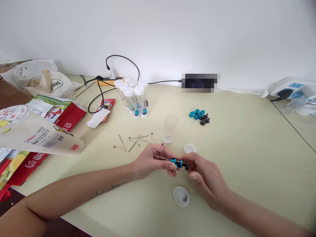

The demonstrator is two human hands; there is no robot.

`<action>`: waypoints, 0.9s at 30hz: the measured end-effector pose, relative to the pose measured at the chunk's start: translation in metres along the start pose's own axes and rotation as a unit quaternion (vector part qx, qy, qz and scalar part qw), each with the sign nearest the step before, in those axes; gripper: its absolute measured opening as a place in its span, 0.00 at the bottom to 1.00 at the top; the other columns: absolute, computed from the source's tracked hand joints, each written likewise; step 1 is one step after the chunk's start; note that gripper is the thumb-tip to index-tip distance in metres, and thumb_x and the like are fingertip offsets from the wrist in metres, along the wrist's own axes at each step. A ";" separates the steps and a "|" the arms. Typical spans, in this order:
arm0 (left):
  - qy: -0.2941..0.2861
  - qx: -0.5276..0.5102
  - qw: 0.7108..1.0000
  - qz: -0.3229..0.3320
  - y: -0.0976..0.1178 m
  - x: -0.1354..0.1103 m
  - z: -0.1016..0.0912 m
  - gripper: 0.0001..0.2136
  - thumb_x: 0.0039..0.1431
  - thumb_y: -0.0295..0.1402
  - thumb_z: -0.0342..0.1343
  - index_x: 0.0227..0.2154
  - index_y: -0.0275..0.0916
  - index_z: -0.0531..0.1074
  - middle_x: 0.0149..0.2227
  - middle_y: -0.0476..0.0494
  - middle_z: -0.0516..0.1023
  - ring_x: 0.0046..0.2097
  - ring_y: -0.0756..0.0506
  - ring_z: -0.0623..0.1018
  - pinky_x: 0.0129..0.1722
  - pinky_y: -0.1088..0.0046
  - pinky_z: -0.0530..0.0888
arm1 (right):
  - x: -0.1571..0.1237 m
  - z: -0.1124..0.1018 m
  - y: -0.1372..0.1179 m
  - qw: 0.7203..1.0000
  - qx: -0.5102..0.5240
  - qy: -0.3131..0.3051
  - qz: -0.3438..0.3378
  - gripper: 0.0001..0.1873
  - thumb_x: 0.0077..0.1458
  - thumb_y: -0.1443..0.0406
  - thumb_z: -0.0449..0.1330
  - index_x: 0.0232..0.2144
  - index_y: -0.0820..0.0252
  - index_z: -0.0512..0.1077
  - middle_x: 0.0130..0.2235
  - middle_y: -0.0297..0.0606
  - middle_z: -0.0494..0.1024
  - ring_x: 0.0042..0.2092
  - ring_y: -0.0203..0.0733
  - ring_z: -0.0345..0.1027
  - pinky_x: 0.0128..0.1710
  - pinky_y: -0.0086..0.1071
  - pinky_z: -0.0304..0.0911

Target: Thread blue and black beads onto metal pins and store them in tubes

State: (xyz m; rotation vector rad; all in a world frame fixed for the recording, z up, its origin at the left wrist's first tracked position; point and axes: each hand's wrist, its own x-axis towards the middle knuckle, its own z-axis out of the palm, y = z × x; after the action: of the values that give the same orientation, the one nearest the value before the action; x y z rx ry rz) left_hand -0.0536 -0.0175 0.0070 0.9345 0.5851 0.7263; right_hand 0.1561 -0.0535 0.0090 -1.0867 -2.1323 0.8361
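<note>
My left hand [160, 159] pinches a small blue metal fitting [175, 162] between thumb and fingers. A thin bent wire [154, 154] with a red tip runs back from the fitting over that hand. Out of its right end sticks a black screw [186, 165] with a round head. The curled fingers of my right hand [206, 174] are at this head; the exact contact is partly hidden. A clear tube [170, 128] stands upright just beyond my hands. Below them lies a white cap [181, 196] with small grey parts in it, and another white cap [190, 148] lies behind.
Several bent wires [138, 140] lie left of the tube. Blue fittings [197, 114] and black screws [204, 119] form a pile at right. Capped tubes [134, 98] stand at the back. Bags [49, 138], cables [90, 102] and a power strip [293, 87] edge the table.
</note>
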 end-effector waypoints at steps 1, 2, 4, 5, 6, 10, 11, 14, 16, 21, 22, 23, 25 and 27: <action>0.000 -0.001 1.000 0.000 0.000 0.000 0.000 0.09 0.47 0.24 0.65 0.34 0.31 0.77 0.27 0.43 0.80 0.27 0.48 0.80 0.29 0.73 0.77 | 0.000 0.000 0.000 1.000 0.000 0.000 0.009 0.16 0.66 0.55 0.40 0.36 0.55 0.63 0.25 0.31 0.64 0.25 0.35 0.57 0.25 0.28 0.54; 0.001 -0.001 1.000 0.001 0.000 0.000 0.000 0.09 0.47 0.24 0.65 0.34 0.31 0.77 0.26 0.44 0.79 0.27 0.48 0.79 0.29 0.73 0.77 | 0.001 0.000 0.000 1.000 -0.003 -0.001 0.017 0.16 0.66 0.57 0.41 0.33 0.55 0.63 0.24 0.30 0.64 0.25 0.35 0.56 0.25 0.28 0.53; 0.009 -0.001 1.000 0.005 0.001 0.000 0.001 0.08 0.47 0.24 0.65 0.33 0.32 0.77 0.26 0.44 0.79 0.28 0.48 0.79 0.29 0.73 0.77 | 0.001 0.002 0.000 1.000 -0.009 0.000 0.027 0.10 0.66 0.61 0.44 0.33 0.55 0.62 0.25 0.30 0.65 0.25 0.34 0.57 0.25 0.28 0.53; 0.017 0.001 1.000 0.008 0.001 0.000 0.001 0.08 0.47 0.25 0.65 0.33 0.32 0.77 0.26 0.44 0.79 0.28 0.48 0.79 0.29 0.73 0.77 | 0.001 0.003 0.000 1.000 -0.007 0.006 0.028 0.07 0.65 0.63 0.46 0.35 0.54 0.62 0.28 0.30 0.66 0.25 0.34 0.58 0.25 0.27 0.54; 0.025 0.003 1.000 0.010 0.001 0.001 0.001 0.08 0.47 0.25 0.65 0.33 0.32 0.77 0.26 0.44 0.79 0.28 0.48 0.79 0.29 0.73 0.76 | 0.001 0.004 0.000 0.999 -0.003 0.015 0.029 0.04 0.65 0.64 0.47 0.39 0.54 0.61 0.31 0.31 0.67 0.26 0.33 0.59 0.26 0.27 0.55; 0.036 0.008 0.999 0.010 0.002 0.001 0.001 0.09 0.48 0.25 0.65 0.34 0.32 0.78 0.27 0.44 0.79 0.28 0.48 0.79 0.29 0.73 0.76 | 0.002 0.004 0.001 0.998 0.021 0.032 0.044 0.13 0.61 0.61 0.53 0.48 0.52 0.58 0.39 0.35 0.66 0.29 0.34 0.61 0.28 0.28 0.58; 0.033 0.007 0.999 0.009 0.002 0.001 0.001 0.09 0.48 0.25 0.65 0.34 0.32 0.78 0.27 0.44 0.79 0.28 0.48 0.79 0.29 0.73 0.76 | 0.003 0.004 0.001 0.999 0.026 0.022 0.041 0.13 0.61 0.60 0.53 0.47 0.52 0.58 0.39 0.35 0.66 0.30 0.35 0.61 0.28 0.28 0.58; 0.028 0.003 1.000 0.011 0.001 0.001 0.001 0.09 0.47 0.25 0.65 0.34 0.32 0.78 0.26 0.44 0.79 0.28 0.48 0.79 0.28 0.73 0.76 | 0.004 0.003 0.001 0.999 0.026 -0.003 0.034 0.07 0.65 0.60 0.47 0.39 0.54 0.62 0.31 0.32 0.65 0.28 0.36 0.58 0.27 0.29 0.56; 0.031 0.002 0.999 0.014 0.001 0.002 0.001 0.08 0.47 0.25 0.65 0.33 0.32 0.78 0.27 0.44 0.79 0.28 0.48 0.79 0.28 0.73 0.76 | 0.005 0.004 0.002 0.999 0.023 0.007 0.041 0.07 0.65 0.63 0.46 0.36 0.54 0.62 0.29 0.31 0.64 0.26 0.35 0.57 0.26 0.29 0.55; 0.037 0.007 0.999 0.015 0.002 0.001 0.001 0.08 0.48 0.25 0.64 0.34 0.32 0.78 0.28 0.43 0.80 0.28 0.49 0.79 0.28 0.74 0.76 | 0.003 0.004 0.001 0.997 0.050 0.062 0.011 0.15 0.62 0.63 0.51 0.50 0.52 0.56 0.48 0.41 0.63 0.30 0.33 0.62 0.29 0.31 0.60; 0.035 0.006 0.999 0.014 0.002 0.001 0.001 0.08 0.48 0.25 0.65 0.34 0.32 0.78 0.28 0.43 0.79 0.28 0.48 0.79 0.28 0.74 0.76 | 0.003 0.004 0.000 0.997 0.056 0.055 0.009 0.15 0.62 0.62 0.51 0.51 0.53 0.56 0.48 0.41 0.63 0.30 0.34 0.62 0.30 0.31 0.60; 0.032 0.006 0.999 0.012 0.002 0.001 0.001 0.08 0.48 0.25 0.65 0.34 0.32 0.78 0.28 0.43 0.79 0.28 0.48 0.79 0.28 0.74 0.76 | 0.002 0.003 0.000 0.997 0.058 0.043 0.011 0.13 0.63 0.60 0.49 0.50 0.53 0.58 0.45 0.40 0.65 0.30 0.35 0.61 0.29 0.32 0.60; 0.026 0.003 1.000 0.009 0.002 0.001 0.001 0.08 0.47 0.25 0.65 0.33 0.32 0.78 0.27 0.44 0.79 0.28 0.48 0.79 0.28 0.74 0.76 | 0.002 0.002 0.001 0.998 0.048 0.020 0.025 0.09 0.64 0.59 0.46 0.42 0.54 0.62 0.35 0.35 0.66 0.28 0.36 0.59 0.27 0.31 0.57; 0.026 0.002 1.000 0.012 0.002 0.001 0.001 0.08 0.47 0.25 0.65 0.33 0.32 0.78 0.26 0.44 0.79 0.28 0.48 0.79 0.28 0.74 0.76 | 0.003 0.002 0.001 0.998 0.033 0.010 0.046 0.09 0.65 0.61 0.45 0.36 0.53 0.63 0.29 0.32 0.64 0.26 0.36 0.56 0.25 0.30 0.54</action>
State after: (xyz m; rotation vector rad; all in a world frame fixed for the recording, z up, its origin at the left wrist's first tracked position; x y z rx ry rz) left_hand -0.0524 -0.0167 0.0091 0.9298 0.6228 0.7727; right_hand 0.1533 -0.0509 0.0073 -1.1609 -2.0366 0.9265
